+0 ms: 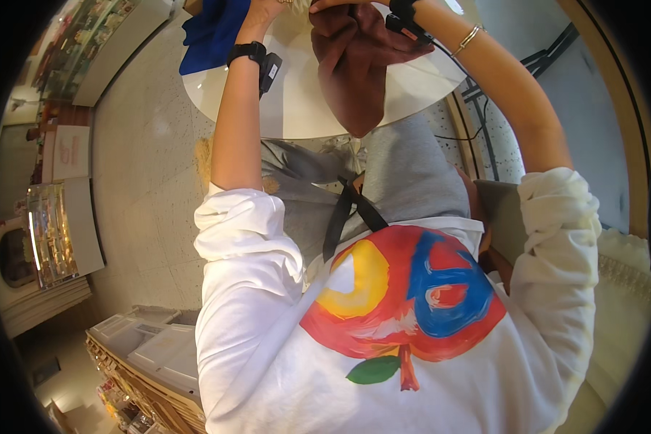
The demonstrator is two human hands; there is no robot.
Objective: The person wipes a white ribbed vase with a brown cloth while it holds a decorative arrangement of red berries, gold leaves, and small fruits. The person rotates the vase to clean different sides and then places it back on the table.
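My left hand [266,10] is at the top edge beside a blue cloth [211,43], its fingers mostly cut off by the frame. A pale, fringed or fibrous thing [299,6] shows between the two hands; what it is cannot be told. My right hand [339,4], also largely cut off, has a fingertip at the upper edge of a brown cloth [352,70]. That cloth lies in folds on a round white table [293,108] and hangs over its near edge. Whether either hand grips anything is not clear.
Black straps with small black devices [271,70] are on both wrists, and a dark cable runs right from the right one. My legs in grey trousers [412,168] are under the table edge. Glass display cases [54,233] stand left, a white-topped cabinet [163,352] lower left.
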